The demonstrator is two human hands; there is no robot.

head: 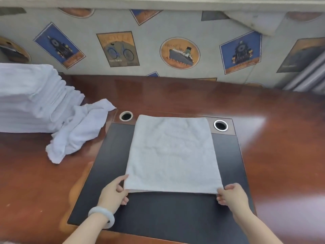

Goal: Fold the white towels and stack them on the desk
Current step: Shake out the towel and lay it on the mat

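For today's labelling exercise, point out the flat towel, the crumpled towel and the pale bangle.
flat towel (172, 152): head view, middle of its top face.
crumpled towel (77, 131): head view, its bunched middle.
pale bangle (102, 210): head view, its outer band.

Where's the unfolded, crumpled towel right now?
In the head view the crumpled towel lies left of centre on the desk, against the stack of folded towels, just left of the dark desk pad.

A grey printed wall covering (158, 29) shows a bicycle poster (118, 49), an oval ship emblem (179, 53) and a blue locomotive card (59, 45). A dark rectangular inset panel (112, 155) has a round metal-ringed hole at its far left corner (126, 116) and another at its far right (220, 125).
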